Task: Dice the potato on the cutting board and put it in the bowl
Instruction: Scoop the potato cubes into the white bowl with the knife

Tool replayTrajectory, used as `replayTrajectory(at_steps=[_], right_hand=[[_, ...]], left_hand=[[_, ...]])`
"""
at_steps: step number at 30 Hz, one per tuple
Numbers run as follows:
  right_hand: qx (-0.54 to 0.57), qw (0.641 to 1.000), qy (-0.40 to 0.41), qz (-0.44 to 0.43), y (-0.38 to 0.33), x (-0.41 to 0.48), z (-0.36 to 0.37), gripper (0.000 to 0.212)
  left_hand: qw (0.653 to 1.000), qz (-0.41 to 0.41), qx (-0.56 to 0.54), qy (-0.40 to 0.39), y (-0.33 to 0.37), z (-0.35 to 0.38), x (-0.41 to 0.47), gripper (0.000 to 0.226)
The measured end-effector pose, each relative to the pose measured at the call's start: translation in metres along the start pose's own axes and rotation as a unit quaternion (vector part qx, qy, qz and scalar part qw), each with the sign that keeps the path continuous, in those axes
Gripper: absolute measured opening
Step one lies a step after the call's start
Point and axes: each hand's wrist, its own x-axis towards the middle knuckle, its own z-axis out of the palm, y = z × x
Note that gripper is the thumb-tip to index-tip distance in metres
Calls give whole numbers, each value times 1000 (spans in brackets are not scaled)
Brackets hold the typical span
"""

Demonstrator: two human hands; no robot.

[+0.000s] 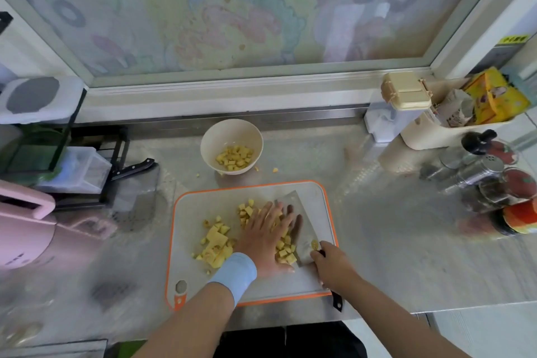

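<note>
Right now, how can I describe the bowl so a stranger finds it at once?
Start at the orange-rimmed cutting board on the steel counter. Just beyond its far edge stands a cream bowl. It alone is open, round and holds yellow potato cubes.

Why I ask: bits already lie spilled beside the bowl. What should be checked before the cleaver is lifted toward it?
1. Grip: right hand holds the cleaver by its handle: ok.
2. Guard: left hand lies flat over the dice beside the blade: ok.
3. Load on the blade: cannot tell, the hand covers it.
4. Target: bowl upright beyond the cutting board, with room: ok.
5. Dicing finished: not ok, larger pieces lie at the board's left.
</note>
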Motion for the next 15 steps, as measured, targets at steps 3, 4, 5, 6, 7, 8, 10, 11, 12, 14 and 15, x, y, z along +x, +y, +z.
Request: replayTrajectory(at_steps=[3, 4, 5, 6, 7, 8, 10, 11, 12, 14, 15], right_hand=[[14, 1000, -12, 0, -1, -1, -1, 16], [21, 1000, -23, 2, -2, -2, -1, 17], [32, 999, -37, 3, -3, -3, 1, 17], [43, 998, -51, 1, -4, -4, 3, 17], [48, 997, -62, -1, -6, -4, 6, 16], [53, 996, -73, -4, -8, -5, 9, 15], [80, 992, -93, -3, -16, -7, 16, 15], [91, 991, -101, -1, -20, -6, 17, 15], [98, 990, -106, 0, -24, -6, 19, 17], [107, 989, -105, -1, -27, -4, 18, 17], [115, 988, -99, -3, -28, -4, 17, 17]], left_hand=[[999, -37, 23, 3, 3, 6, 5, 102], [998, -58, 17, 13, 2, 7, 6, 97], [997, -75, 8, 21, 1, 7, 6, 94], [996, -83, -4, 28, 0, 6, 6, 93], [996, -83, -15, 29, -1, 6, 6, 92], [996, -76, -25, 27, -2, 6, 6, 91], [997, -60, -31, 21, -3, 6, 6, 88], [998, -56, -31, 22, -4, 7, 7, 86], [998, -57, -32, 27, -5, 8, 7, 83], [996, -62, -39, 49, -7, 8, 5, 78], [995, -65, -47, 60, -7, 7, 4, 75]])
